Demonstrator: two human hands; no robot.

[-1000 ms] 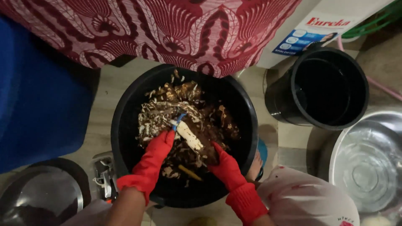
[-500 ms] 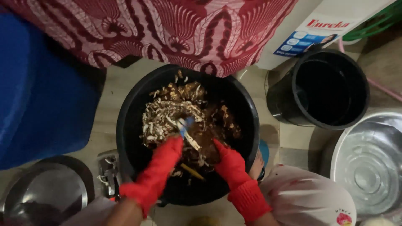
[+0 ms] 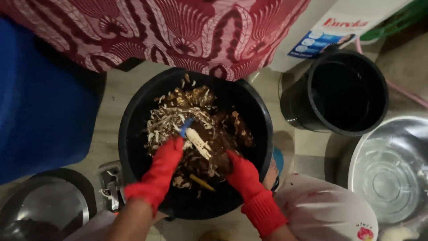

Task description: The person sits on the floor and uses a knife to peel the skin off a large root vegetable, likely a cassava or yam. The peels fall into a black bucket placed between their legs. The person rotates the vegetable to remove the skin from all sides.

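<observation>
Both my hands wear red rubber gloves and reach into a big black basin (image 3: 133, 116) on the floor. The basin holds a heap of brown and pale peelings (image 3: 178, 107). My left hand (image 3: 166, 160) grips a blue-handled peeler (image 3: 185, 126) pressed against a brown root with a pale peeled strip (image 3: 201, 145). My right hand (image 3: 238, 172) grips the lower end of that same root over the basin. A yellowish sliver (image 3: 200, 181) lies among the scraps between my hands.
An empty black bucket (image 3: 343, 91) stands at the right, a steel bowl (image 3: 392, 169) beyond it at the lower right. A blue container (image 3: 40, 102) fills the left. A steel lid (image 3: 42, 214) lies at the lower left. Red patterned cloth (image 3: 169, 27) hangs above.
My left hand with the peeler has slid down along the root towards me. The right hand has kept its hold, shifting slightly.
</observation>
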